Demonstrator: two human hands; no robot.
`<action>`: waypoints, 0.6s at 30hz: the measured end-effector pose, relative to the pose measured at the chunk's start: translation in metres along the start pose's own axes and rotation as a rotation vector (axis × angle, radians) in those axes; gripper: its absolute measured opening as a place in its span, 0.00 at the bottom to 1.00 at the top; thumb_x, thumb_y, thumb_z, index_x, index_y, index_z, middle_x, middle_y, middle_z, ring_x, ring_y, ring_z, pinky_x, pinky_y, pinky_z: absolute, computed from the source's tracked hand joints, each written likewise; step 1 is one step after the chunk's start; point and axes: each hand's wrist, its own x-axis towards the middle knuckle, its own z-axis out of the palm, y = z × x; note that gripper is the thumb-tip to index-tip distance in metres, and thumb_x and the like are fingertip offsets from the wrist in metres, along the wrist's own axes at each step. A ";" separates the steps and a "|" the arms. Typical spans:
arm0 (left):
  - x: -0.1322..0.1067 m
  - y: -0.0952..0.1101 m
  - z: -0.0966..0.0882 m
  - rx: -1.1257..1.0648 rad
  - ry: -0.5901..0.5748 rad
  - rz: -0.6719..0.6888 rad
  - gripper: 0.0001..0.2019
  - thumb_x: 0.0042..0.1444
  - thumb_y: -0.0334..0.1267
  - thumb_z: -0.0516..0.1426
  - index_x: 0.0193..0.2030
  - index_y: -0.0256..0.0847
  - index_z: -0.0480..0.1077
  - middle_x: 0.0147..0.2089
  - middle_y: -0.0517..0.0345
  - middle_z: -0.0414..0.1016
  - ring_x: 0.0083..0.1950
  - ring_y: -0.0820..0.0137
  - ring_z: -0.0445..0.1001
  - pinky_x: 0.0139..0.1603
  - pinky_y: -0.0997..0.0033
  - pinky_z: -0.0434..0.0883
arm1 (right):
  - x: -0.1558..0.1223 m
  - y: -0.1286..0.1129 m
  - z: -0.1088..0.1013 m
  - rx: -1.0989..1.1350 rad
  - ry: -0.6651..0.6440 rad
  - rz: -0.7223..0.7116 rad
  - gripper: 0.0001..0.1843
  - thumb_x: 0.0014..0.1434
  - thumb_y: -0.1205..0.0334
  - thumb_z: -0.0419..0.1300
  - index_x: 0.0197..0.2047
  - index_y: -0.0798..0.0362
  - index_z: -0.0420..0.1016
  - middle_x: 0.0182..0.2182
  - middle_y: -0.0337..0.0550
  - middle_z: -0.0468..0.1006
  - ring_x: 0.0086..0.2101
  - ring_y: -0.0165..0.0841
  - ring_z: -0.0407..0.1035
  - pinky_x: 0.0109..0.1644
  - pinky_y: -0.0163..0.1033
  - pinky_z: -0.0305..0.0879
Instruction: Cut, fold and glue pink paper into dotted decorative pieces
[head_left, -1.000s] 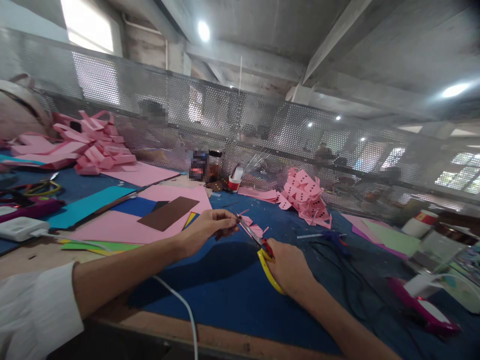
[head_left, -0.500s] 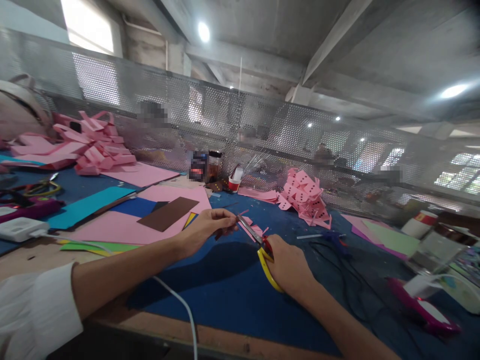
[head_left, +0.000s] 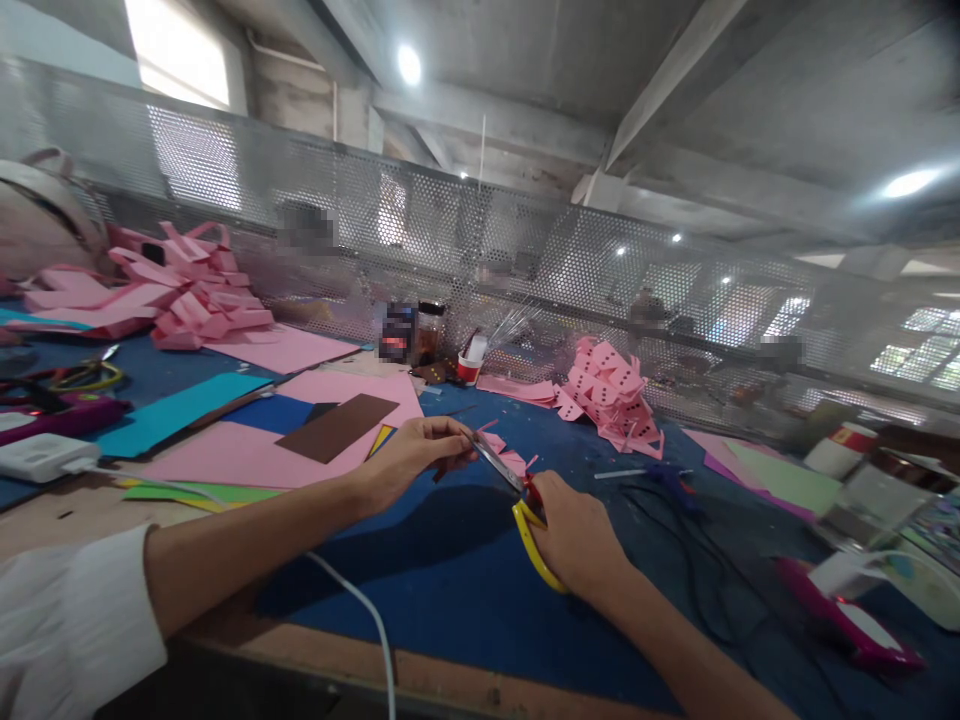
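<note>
My right hand (head_left: 581, 530) is wrapped round the handles of a pair of scissors (head_left: 498, 464) with yellow and red grips. The blades point up and left and reach the fingertips of my left hand (head_left: 420, 455). Those fingers are pinched together, and a small dark brown strip (head_left: 439, 472) shows just under them; its full shape is hidden. Small cut pieces of pink paper (head_left: 513, 459) lie on the blue mat (head_left: 465, 600) behind the blades. Left of my left hand, a brown sheet (head_left: 337, 428) rests on pink paper (head_left: 240, 455).
Dotted pink paper pieces (head_left: 606, 390) are heaped beyond my hands, near a red and white cup (head_left: 470, 366). A blue glue gun (head_left: 671, 482) with a dark cord lies to the right. Pink folded strips (head_left: 199, 290) pile up far left. A white cable (head_left: 360, 600) crosses the front edge.
The scissors have shifted slightly left, their tips now nearer my left fingertips. My left hand stays almost in place.
</note>
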 end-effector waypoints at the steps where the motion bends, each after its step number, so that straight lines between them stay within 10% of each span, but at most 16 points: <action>1: 0.000 0.000 0.000 0.008 0.003 -0.005 0.13 0.52 0.45 0.63 0.39 0.37 0.75 0.35 0.53 0.79 0.31 0.71 0.72 0.27 0.74 0.60 | 0.000 0.000 0.000 0.004 -0.004 0.001 0.09 0.64 0.54 0.53 0.42 0.50 0.68 0.38 0.41 0.77 0.34 0.37 0.75 0.32 0.39 0.50; 18: 0.000 0.002 0.001 0.046 -0.006 0.001 0.13 0.52 0.45 0.63 0.38 0.37 0.75 0.35 0.54 0.79 0.30 0.72 0.70 0.25 0.74 0.59 | -0.001 0.000 0.000 -0.017 0.004 -0.002 0.10 0.64 0.53 0.53 0.42 0.50 0.70 0.37 0.42 0.80 0.35 0.38 0.76 0.34 0.38 0.53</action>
